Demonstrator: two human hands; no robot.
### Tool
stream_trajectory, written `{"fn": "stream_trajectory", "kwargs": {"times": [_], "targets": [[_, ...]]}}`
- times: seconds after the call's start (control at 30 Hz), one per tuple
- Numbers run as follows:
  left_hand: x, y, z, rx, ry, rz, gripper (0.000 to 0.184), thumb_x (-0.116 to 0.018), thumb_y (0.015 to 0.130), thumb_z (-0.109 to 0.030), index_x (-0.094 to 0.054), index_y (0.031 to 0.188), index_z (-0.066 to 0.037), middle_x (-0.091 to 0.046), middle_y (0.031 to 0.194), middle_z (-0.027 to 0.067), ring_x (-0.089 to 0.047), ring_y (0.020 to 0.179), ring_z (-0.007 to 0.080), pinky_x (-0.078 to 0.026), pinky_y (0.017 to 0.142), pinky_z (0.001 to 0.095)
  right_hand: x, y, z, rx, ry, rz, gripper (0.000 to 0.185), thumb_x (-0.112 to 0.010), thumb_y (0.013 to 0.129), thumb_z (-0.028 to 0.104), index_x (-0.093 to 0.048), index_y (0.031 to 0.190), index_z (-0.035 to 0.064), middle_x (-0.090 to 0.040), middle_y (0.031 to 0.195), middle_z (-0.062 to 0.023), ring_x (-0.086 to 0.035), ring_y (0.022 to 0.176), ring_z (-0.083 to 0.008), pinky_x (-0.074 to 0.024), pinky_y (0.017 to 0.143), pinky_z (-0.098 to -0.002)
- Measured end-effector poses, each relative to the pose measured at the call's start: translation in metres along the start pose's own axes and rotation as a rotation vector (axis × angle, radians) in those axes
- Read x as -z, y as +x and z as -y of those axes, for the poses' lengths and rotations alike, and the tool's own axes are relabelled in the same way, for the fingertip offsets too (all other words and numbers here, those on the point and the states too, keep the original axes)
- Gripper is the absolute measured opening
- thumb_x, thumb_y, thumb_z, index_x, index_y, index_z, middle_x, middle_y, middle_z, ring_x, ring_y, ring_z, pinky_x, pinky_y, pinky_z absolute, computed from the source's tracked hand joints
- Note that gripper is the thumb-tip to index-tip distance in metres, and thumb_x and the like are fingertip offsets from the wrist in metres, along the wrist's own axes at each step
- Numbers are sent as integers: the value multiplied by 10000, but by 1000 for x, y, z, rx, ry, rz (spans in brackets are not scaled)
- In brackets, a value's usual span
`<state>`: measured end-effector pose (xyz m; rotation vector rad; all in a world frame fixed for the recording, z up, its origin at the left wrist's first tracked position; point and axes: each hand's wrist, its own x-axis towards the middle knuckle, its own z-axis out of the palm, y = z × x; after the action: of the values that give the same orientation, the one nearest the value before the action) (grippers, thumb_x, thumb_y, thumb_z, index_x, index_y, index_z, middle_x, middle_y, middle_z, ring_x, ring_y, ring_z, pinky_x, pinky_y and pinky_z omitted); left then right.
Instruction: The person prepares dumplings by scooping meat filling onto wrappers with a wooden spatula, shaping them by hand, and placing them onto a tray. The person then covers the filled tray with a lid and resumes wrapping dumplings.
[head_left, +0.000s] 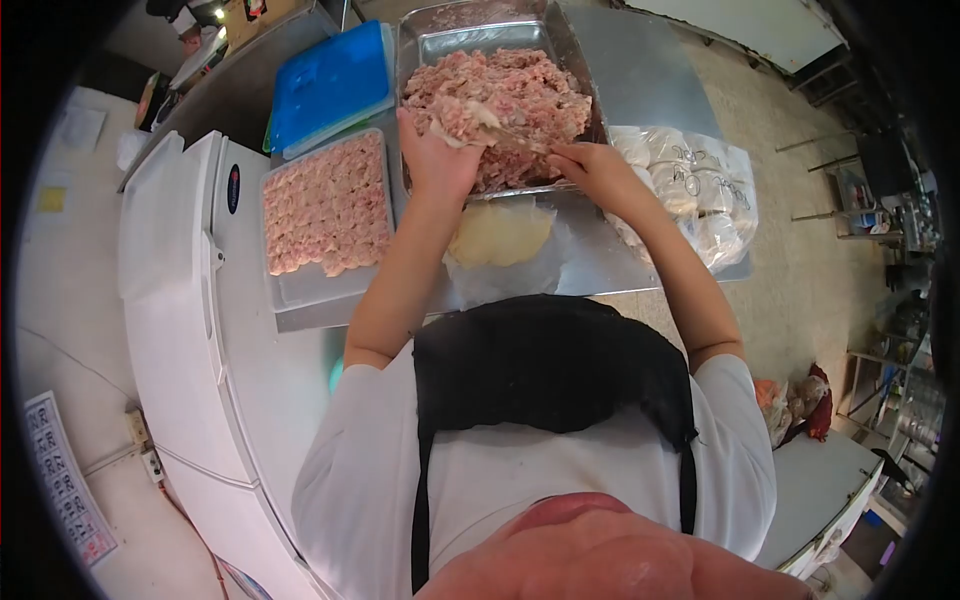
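Note:
My left hand (436, 158) is at the near left side of a deep metal pan (470, 20) heaped with ground meat (500, 80). Its fingers curl around a pale dumpling wrapper (457, 138) with meat on it. My right hand (602, 172) grips the handle of a thin spatula (528, 145), whose far end reaches the meat by my left hand. Below the pan, a stack of round, pale yellow wrappers (503, 234) lies on clear plastic. To the left, a plastic tray (300, 293) holds rows of meat-filled dumplings (328, 205), packed close together.
A blue lid or tray (330, 75) rests on a clear container behind the dumpling tray. Bagged white packages with handwriting (695, 190) lie on the right side of the metal table (650, 70). A white refrigerator (180, 300) stands at left. Another person (180, 25) is at far upper left.

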<state>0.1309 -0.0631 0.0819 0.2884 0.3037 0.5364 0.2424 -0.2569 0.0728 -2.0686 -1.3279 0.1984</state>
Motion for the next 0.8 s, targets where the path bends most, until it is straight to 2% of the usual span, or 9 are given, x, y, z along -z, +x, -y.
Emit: {"fn": "stream_trajectory", "kwargs": {"times": [0.07,0.1,0.23,0.33,0.4,0.5,0.6,0.73,0.8], "targets": [[8,4,7,-109,95,-39,852,-386,931,-636,-263,1455,25,-341,1489,185,-344,1363,358,-265,1135,508,35,-7,11,45,-300,40,245,-584,932,256,-683,1036,58,-641,821,-135,-627,772,-337,-490,699,-424],[7,4,8,-113,127,-24,832,-389,934,-629,-289,1441,23,-367,1469,185,-368,1345,355,-296,1112,505,50,-8,27,-41,-338,55,250,-586,922,257,-673,1070,74,-648,884,-135,-621,795,-356,-497,697,-442],[-3,1,17,-108,227,14,768,-398,944,-607,-378,1393,16,-461,1397,182,-458,1269,341,-404,1029,491,27,3,9,144,-206,-168,265,-583,926,266,-648,1122,100,-641,872,-126,-629,778,-335,-505,672,-430],[-5,0,26,-82,237,-5,756,-397,946,-605,-408,1370,21,-509,1347,180,-515,1203,332,-438,1000,472,11,13,-27,184,-242,-203,213,-592,906,259,-647,1006,79,-653,850,-119,-645,768,-328,-510,629,-441],[13,2,31,-84,262,-19,757,-394,945,-608,-425,1350,32,-544,1301,179,-548,1156,326,-446,999,455,17,23,-61,129,-325,-43,222,-578,913,263,-646,1017,79,-659,871,-125,-648,790,-332,-509,656,-450],[24,-10,13,82,116,278,750,-388,950,-599,-429,1337,42,-520,1317,197,-531,1166,333,-441,1001,475,43,23,-64,106,-391,86,226,-551,934,271,-636,1020,81,-653,880,-141,-635,797,-349,-498,669,-463],[4,-13,20,-82,101,-90,777,-363,948,-616,-412,1358,42,-472,1371,204,-501,1197,361,-423,1009,519,58,6,-30,167,-245,40,223,-545,939,267,-628,1033,82,-647,868,-148,-628,785,-357,-493,666,-466],[-35,-19,43,-215,157,-88,799,-373,936,-632,-419,1337,56,-462,1361,211,-425,1254,395,-353,1055,562,34,7,-42,340,-83,15,219,-552,936,255,-630,1043,80,-630,823,-139,-625,744,-357,-497,642,-452],[-34,-19,47,-221,161,-195,779,-403,933,-618,-424,1331,51,-454,1367,210,-399,1280,391,-326,1075,560,69,8,-36,291,-318,111,228,-557,934,253,-632,1067,83,-618,805,-132,-624,726,-352,-501,632,-442]]}}
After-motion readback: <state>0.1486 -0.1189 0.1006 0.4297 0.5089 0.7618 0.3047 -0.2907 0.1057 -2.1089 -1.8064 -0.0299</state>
